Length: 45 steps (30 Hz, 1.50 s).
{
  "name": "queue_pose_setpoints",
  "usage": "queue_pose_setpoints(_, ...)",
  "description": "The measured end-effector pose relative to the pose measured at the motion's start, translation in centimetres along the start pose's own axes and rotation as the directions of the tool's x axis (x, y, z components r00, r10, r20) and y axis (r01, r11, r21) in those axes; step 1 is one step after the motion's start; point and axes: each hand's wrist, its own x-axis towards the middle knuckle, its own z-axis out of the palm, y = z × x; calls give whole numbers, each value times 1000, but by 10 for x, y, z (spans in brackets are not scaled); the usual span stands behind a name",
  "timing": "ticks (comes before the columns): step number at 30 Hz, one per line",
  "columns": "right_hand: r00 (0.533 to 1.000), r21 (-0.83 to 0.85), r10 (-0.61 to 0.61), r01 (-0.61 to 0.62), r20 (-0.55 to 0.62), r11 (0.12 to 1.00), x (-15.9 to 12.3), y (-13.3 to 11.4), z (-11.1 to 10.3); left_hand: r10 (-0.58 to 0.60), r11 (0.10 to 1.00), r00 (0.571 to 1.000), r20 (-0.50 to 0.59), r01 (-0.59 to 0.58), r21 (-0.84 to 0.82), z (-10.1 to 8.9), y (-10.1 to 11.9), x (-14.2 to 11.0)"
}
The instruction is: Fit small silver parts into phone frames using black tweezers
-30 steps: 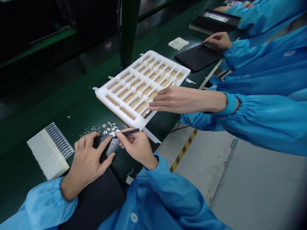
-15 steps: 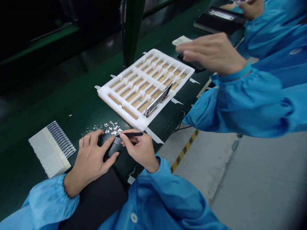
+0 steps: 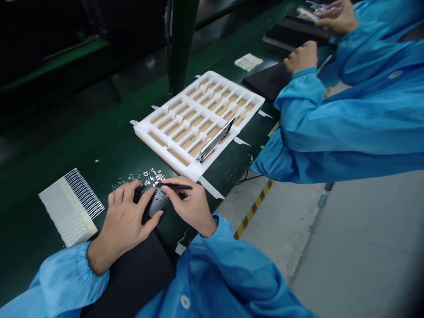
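My left hand (image 3: 124, 221) rests on a flat black device (image 3: 132, 269) at the table's near edge, fingers spread over its top end. My right hand (image 3: 188, 205) pinches black tweezers (image 3: 177, 187), their tip pointing left at the device's top corner. A scatter of several tiny shiny metal parts (image 3: 145, 177) lies just beyond my fingers. Further back sits a white foam tray (image 3: 194, 170) with slotted rows; one thin device (image 3: 217, 139) stands on edge in a slot near its right side.
A white ribbed strip holder (image 3: 68, 207) lies at the left on the green table (image 3: 99, 132). A dark green post (image 3: 182, 39) rises behind the tray. At the right, a co-worker's hand (image 3: 301, 56) rests on another black device (image 3: 268, 79); another person's hand (image 3: 334, 17) works further back.
The co-worker's hand left a thin device standing in the foam tray and drew back to the black device at the right. My tweezers shifted slightly left; my left hand stayed put.
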Motion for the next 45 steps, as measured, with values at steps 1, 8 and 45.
queue_pose_setpoints(1,1000,-11,-21,21,5,1000,0,-1,0,-6,1000,1000,-4,6,2,0,0,0)
queue_pose_setpoints(8,999,-40,-47,47,9,998,0,-1,-1,-16,1000,1000,-23,16,22,2,0,0)
queue_pose_setpoints(45,992,-46,109,-107,62,993,9,-2,1,-33,999,999,-11,34,21,2,0,-1)
